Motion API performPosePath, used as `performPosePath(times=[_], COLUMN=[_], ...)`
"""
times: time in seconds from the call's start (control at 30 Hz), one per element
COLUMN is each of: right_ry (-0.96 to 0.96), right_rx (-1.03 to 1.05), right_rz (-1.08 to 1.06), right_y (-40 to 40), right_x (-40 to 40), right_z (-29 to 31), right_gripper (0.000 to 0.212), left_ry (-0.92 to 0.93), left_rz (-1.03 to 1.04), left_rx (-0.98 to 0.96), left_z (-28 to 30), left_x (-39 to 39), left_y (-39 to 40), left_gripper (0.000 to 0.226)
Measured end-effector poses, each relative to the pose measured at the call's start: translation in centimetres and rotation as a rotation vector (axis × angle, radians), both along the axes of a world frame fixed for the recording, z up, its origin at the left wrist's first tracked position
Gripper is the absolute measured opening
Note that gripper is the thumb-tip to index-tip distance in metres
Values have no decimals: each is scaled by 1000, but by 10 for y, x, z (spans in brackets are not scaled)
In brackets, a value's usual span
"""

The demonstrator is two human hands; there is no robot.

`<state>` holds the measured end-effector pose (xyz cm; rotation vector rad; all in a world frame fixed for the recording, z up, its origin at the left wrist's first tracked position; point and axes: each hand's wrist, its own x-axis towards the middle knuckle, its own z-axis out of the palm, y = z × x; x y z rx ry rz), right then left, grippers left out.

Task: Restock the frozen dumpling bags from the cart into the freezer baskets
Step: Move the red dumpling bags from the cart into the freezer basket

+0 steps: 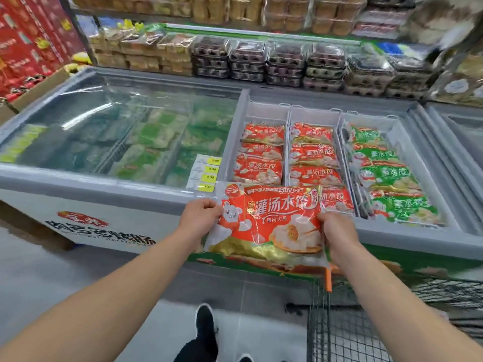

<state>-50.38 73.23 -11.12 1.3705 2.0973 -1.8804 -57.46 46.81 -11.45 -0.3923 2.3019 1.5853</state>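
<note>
- Head view: the red dumpling bag is held flat between both hands over the front rim of the freezer, just short of the open baskets, with the cart below at about 5 o'clock.
- Risk, as I judge it: the bag is slick film held only at its two side edges, so it may sag or slide out and drop onto the floor or back into the cart before it clears the rim.
- Risk of misfiling: the red-bag baskets lie at 12 o'clock from the bag, while the green-bag basket sits at 2 o'clock; a drift to the right would mix the flavours.
- Risk of a poor seat: the near red rows look nearly full, so a bag laid on top may ride high and foul the sliding glass lid at 10 o'clock.
- The left hand grips the bag's left edge, fingers curled round the film with the knuckles up.
- The right hand grips the right edge, fingers wrapped under and the thumb side on top; the fingertips themselves are hidden behind the bag.
</note>
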Motion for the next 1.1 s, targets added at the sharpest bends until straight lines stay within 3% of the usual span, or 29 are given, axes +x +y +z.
performPosePath(times=[0.4,0.67,0.8,0.93,1.1], right_ry=[-68,-149,-188,-188,-245], right_rx=[90,205,216,168,128], right_rz=[-96,15,139,322,536], right_y=[41,94,122,129,144], right_x=[-164,-260,-312,-362,-445], right_z=[-9,-20,-37,-56,-102], right_gripper=[16,30,28,19,14], left_ry=[-59,-63,-128,-142,-152], left_rz=[-163,-202,-133,-80,-134], left_rx=[26,-52,-119,-255,-456], left_z=[-38,-59,-76,-91,-113], left_x=[-194,-294,-339,-379,-440], left_y=[56,116,156,182,221], left_gripper=[19,32,39,14,34])
